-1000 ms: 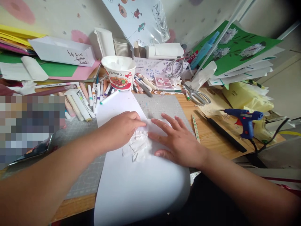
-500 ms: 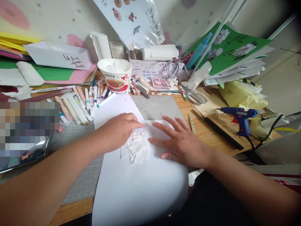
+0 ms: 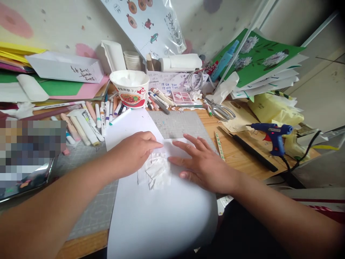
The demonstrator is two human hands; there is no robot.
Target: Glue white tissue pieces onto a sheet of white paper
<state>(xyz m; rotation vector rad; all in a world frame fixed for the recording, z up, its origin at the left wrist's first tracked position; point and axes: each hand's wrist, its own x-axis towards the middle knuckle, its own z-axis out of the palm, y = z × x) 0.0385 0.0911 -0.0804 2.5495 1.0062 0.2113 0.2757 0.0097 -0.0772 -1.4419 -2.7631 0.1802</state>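
Note:
Several crumpled, layered pieces of white tissue (image 3: 159,172) lie on a large sheet of white paper (image 3: 145,219). At the tissue's upper left edge, my left hand (image 3: 140,149) is closed, with a finger pointing right across the paper. Whatever its curled fingers may hold is hidden. Just right of the tissue, my right hand (image 3: 202,162) rests with spread fingers on the paper, open and holding nothing. The paper curves down over the table's front edge.
A noodle cup (image 3: 130,90) stands behind the paper, near many markers (image 3: 107,111). A phone-like device (image 3: 35,183) lies at left on a cutting mat (image 3: 94,201). To the right are scissors (image 3: 222,109), a long black-handled tool (image 3: 250,151) and a blue glue gun (image 3: 277,135) with its cord.
The view has shifted slightly, so everything sits a little further left and lower. Both hands keep nearly the same pose beside the tissue.

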